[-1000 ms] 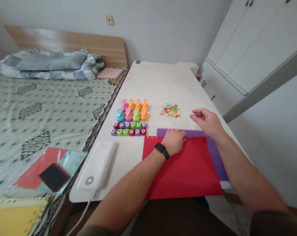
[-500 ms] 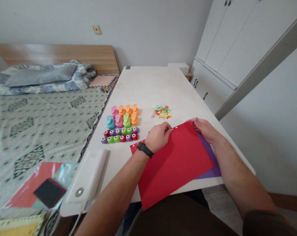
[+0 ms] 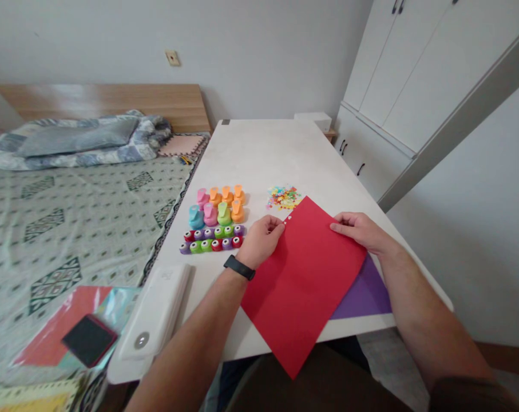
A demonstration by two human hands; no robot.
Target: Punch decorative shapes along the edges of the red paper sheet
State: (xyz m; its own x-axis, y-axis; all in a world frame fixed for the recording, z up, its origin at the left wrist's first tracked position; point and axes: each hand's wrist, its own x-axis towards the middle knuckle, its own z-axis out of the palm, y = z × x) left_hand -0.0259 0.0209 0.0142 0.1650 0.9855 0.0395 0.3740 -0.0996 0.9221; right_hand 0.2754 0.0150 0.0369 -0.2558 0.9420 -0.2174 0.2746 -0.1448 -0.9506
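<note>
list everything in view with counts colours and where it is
white tabletop: 1, off-white, beside the bed
large craft punches: 8, pink, orange, teal, green, in two rows on the table
small craft punches: 12, red, purple, green, in two rows in front of the large ones
paper confetti pile: 1, mixed colours, on the table
purple paper sheet: 1, partly under the red sheet, on the table
red paper sheet: 1, lifted, overhanging the near table edge
white power bank: 1, on the table's near left
black phone: 1, on the bed
black wristwatch: 1, on the left wrist
left hand: holds the red sheet's edge
right hand: holds the red sheet's edge
</note>
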